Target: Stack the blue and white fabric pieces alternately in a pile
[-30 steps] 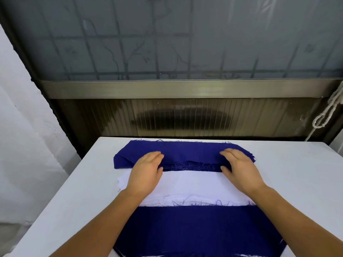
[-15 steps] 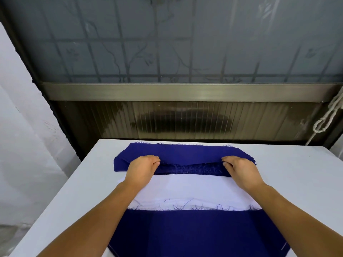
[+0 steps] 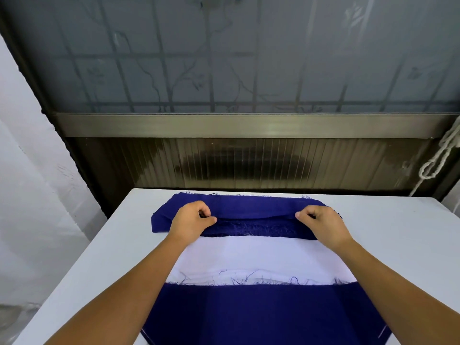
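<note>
Both hands' grip closed, pinching blue fabric (image 3: 249, 207) edge, lifting it.

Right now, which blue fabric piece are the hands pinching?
The far blue piece at the table's back edge; left hand and right hand pinch it. The near blue piece lies untouched.

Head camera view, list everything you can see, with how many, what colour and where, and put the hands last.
table: one, white, fills the lower half of the view.
far blue cloth: a pile, dark blue, far end of the table, top layer's near edge lifted.
white cloth: one visible, white, middle of the table, between the blue ones.
near blue cloth: one visible, dark blue, nearest the camera.
rope: one, off-white, hanging at the right edge.
window: one, grey frosted glass, behind the table.
left hand: pinches the far blue cloth's near edge.
right hand: pinches the same edge.
</note>
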